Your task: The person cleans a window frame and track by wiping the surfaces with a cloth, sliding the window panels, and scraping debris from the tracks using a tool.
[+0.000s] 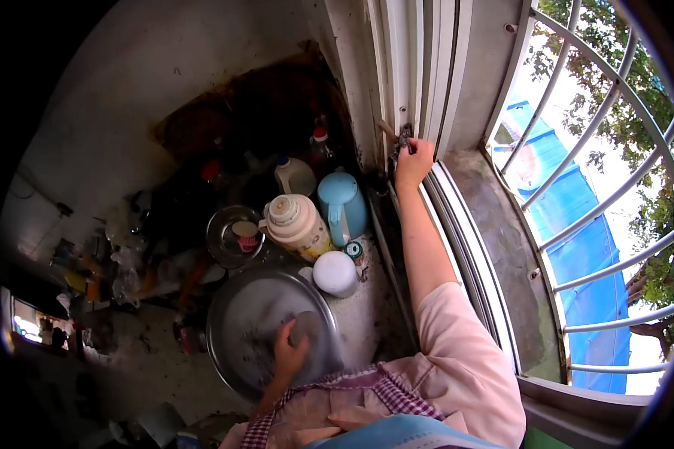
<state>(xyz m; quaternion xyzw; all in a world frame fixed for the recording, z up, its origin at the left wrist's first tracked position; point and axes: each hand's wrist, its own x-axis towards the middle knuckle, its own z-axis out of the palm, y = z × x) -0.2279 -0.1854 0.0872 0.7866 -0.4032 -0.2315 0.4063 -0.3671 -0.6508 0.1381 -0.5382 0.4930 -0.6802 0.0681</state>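
Pinching dark wad (405, 138) w/ R hand (416, 162) at window frame (397, 60), upper ctr-R of pic; holding L hand (288, 353) over metal basin (241, 310), lower ctr-L, can't tell if gripping anything.

Your counter (374, 310) is pale, dark-specked. Clock centred on the metal basin (226, 322) on it: metal bowl (217, 230) at 11, thermos (298, 223) at 12, blue jug (342, 196) at 1, white-lidded jar (335, 274) between 1 and 2, just beside the basin. Clutter (127, 258) at 10, too dark to sort.

1 dark, crumpled wad (405, 138) against the upright white window frame (410, 67)
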